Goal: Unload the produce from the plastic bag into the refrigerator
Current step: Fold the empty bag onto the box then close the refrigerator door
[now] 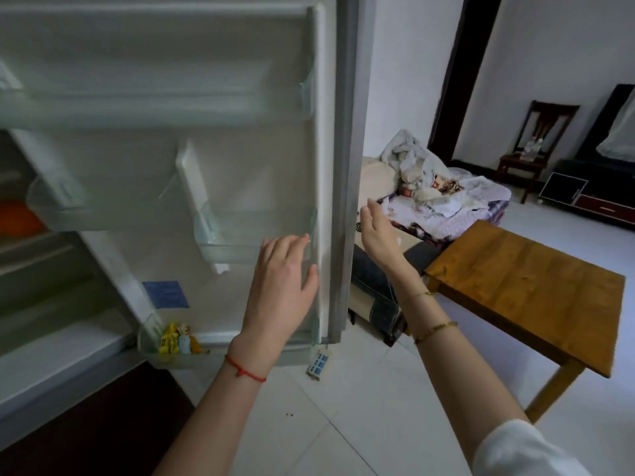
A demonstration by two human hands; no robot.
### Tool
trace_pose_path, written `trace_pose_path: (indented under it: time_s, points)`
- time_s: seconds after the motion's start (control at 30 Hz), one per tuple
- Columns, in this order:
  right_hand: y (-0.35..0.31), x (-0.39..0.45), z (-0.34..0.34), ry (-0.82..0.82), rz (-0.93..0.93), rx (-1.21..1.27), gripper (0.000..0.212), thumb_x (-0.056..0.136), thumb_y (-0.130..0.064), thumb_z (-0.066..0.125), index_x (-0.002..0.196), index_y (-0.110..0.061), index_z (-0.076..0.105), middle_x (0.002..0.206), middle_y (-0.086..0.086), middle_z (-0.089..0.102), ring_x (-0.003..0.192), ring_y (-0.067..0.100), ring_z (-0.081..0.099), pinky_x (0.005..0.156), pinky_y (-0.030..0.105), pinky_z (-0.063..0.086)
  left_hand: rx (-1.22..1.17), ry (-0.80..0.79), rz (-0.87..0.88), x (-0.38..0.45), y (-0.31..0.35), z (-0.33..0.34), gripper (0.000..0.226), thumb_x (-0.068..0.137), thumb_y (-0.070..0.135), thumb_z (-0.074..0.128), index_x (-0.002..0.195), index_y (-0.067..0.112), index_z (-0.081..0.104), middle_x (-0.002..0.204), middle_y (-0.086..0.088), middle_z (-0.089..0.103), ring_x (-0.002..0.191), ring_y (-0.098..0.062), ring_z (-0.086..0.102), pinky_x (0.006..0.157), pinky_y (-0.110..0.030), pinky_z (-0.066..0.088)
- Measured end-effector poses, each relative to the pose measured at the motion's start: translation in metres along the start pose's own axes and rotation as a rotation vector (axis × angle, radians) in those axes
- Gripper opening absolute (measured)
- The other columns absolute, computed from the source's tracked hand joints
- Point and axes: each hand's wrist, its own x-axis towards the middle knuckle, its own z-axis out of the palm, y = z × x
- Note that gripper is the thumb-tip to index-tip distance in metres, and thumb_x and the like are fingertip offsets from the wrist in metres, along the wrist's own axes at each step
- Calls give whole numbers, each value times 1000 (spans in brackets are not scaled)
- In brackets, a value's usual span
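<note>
The refrigerator door (213, 139) stands open in front of me, its inner side with clear shelf bins facing me. My left hand (281, 276) lies flat with fingers spread on the door's inner edge near a clear bin (247, 235). My right hand (378, 231) is open just beyond the door's outer edge, holding nothing. The refrigerator interior (44, 345) shows at the far left, with something orange (17, 218) on a shelf. No plastic bag or produce is in view.
Small yellow packets (175, 340) sit in the lowest door bin. A wooden table (536, 286) stands to the right. Behind the door is a bed (446, 197) with heaped cloth. A chair (536, 146) and a dark low cabinet (591, 197) stand further back. White tiled floor (343, 424) lies below.
</note>
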Motion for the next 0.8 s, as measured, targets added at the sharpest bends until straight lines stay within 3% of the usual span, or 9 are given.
trace_pose_path:
  time_s: [0.13,0.23,0.37,0.57,0.67,0.8]
  points:
    - [-1,3,-1,-70,-65,87,37,106,-27,30,123,-2,51,110,10,58,105,24,55,88,31,41,26,21,-72,-3,11,3,47,89,18,59,134,5,52,128,-11,57,125,-27,50,120,-36,15]
    - [1,-1,-5,-89,-106,115,35,106,-28,31,125,-5,50,110,2,54,101,17,51,84,28,37,57,26,-107,-10,19,3,49,90,18,58,137,5,49,135,-12,54,133,-28,45,122,-40,16]
    - [7,-16,-12,-93,-168,199,18,104,-25,35,112,-15,49,106,1,55,99,15,53,91,36,45,75,105,-137,-30,39,2,54,90,14,58,141,4,44,144,-12,48,139,-27,38,120,-44,24]
    - [21,-64,-27,-150,-310,199,38,104,-29,39,134,-7,48,123,3,58,113,12,55,100,33,45,25,131,-162,-73,95,11,53,91,13,55,143,9,44,145,-5,46,135,-18,41,116,-33,32]
    - [24,-93,-34,-209,-364,205,39,103,-35,38,132,-11,49,116,0,61,104,8,59,93,36,51,12,114,-210,-95,115,14,55,92,15,55,145,11,41,147,-3,44,136,-15,41,115,-32,33]
    - [25,-135,-42,-276,-450,157,46,103,-43,35,139,-16,44,134,1,55,123,11,51,105,40,45,14,121,-272,-120,133,9,58,94,17,54,148,14,35,151,-2,40,139,-13,38,116,-30,32]
